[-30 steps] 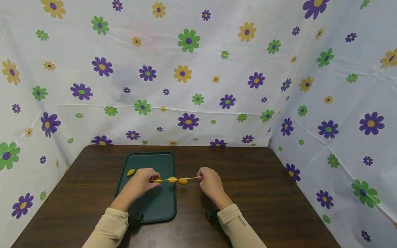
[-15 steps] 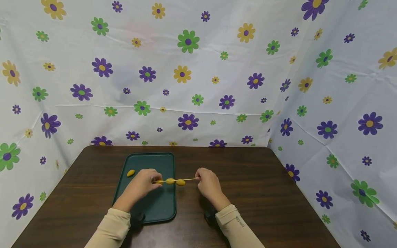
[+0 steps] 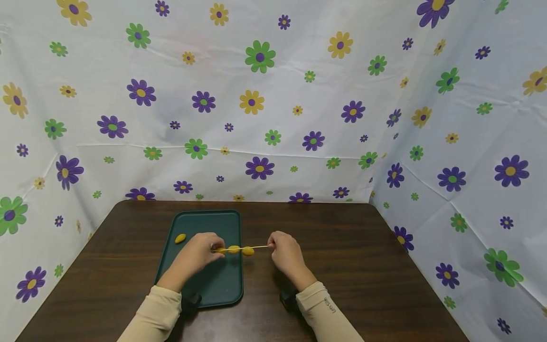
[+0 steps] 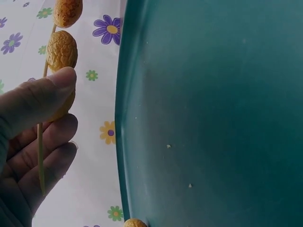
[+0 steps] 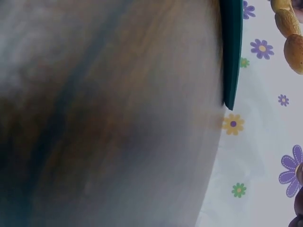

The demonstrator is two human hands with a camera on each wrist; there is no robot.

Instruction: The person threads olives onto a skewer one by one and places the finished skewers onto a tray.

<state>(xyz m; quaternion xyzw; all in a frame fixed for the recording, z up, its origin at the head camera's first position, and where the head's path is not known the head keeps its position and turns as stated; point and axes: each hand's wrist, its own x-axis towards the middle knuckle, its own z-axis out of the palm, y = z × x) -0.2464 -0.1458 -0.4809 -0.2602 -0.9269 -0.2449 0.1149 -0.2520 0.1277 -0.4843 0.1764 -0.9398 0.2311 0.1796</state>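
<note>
Cream sleeves (image 3: 149, 311) extend over dark wooden table (image 3: 354, 275). Left hand (image 3: 195, 254) pinches one of three yellow pieces (image 4: 62, 49) set along slim stick (image 3: 260, 247), thumb and fingers bent round it; right hand (image 3: 287, 254), fingers curled, grips stick's opposite end. Stick held nearly level above right edge of green tray (image 3: 215, 285), pieces bunched toward left hand. Lone yellow piece (image 3: 180, 238) lies near tray's left edge. Behind, white flowered cloth (image 3: 295, 126).

Small dark lettering (image 3: 331, 305) marks the right sleeve (image 3: 325, 319), to the right of the tray (image 3: 220, 289); it is too small to read with certainty.
</note>
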